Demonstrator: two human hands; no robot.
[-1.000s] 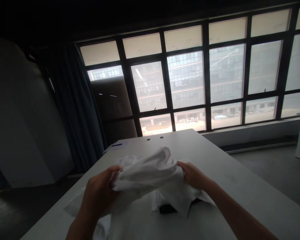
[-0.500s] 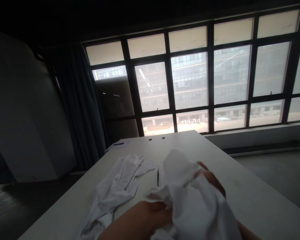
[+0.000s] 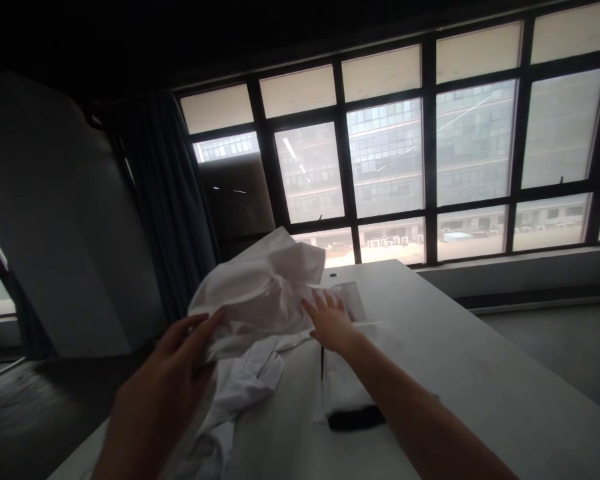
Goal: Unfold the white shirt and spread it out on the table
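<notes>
A crumpled white cloth [image 3: 260, 287], perhaps a garment, is raised over the left half of the table. My left hand [image 3: 180, 350] has its fingers closed around the cloth's near left edge, thumb out of sight. At the cloth's right end, my right hand [image 3: 333, 325] is open with fingers spread, against or just beside the fabric. Beneath lies a second rumpled white cloth [image 3: 253, 377] on the table. Close to my right forearm are a thin dark stick-like item [image 3: 323, 363], a pale flat sheet or bag [image 3: 345, 383] and a blurred black object [image 3: 355, 419].
The white table [image 3: 480, 373] stretches away toward large windows [image 3: 385, 160]. A round hole [image 3: 333, 275] shows near its far edge. Dark blue curtains [image 3: 170, 187] hang at the left, beside a grey pillar [image 3: 100, 267].
The raised white cloth has moved left and away from me, spreading out. My right hand has come off its bunched hold and opened. The black object has come into view.
</notes>
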